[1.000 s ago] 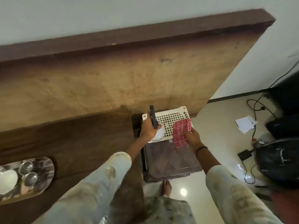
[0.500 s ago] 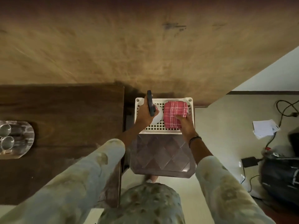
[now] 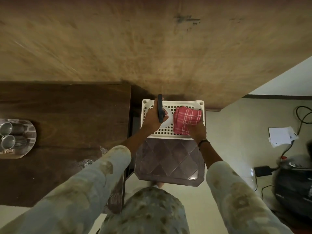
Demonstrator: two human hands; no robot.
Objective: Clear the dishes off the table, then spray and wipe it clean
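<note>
Wood in a pale, worn brown fills the top of the view as a broad panel (image 3: pixel 152 41), and below it on the left lies the dark counter (image 3: pixel 67 115). Just right of the counter stands a brown plastic stool (image 3: pixel 168 161) with a diamond-patterned seat. On the far half of the stool sits a white perforated basket (image 3: pixel 168 132). At the counter's left edge rests a steel tray (image 3: pixel 32 137) carrying two steel cups (image 3: pixel 5 134). On the floor to the right lie a black bag (image 3: pixel 293 184), cables and white papers (image 3: pixel 281 135).

Over the basket, the left hand (image 3: pixel 152 119) has its fingers curled round a spray bottle (image 3: pixel 163 115), white-bodied with a dark trigger head pointing away. Beside it, the right hand (image 3: pixel 198 130) grips the near right corner of a folded red checked cloth (image 3: pixel 186 121) that lies in the basket's right half, touching the bottle's side or nearly so.
</note>
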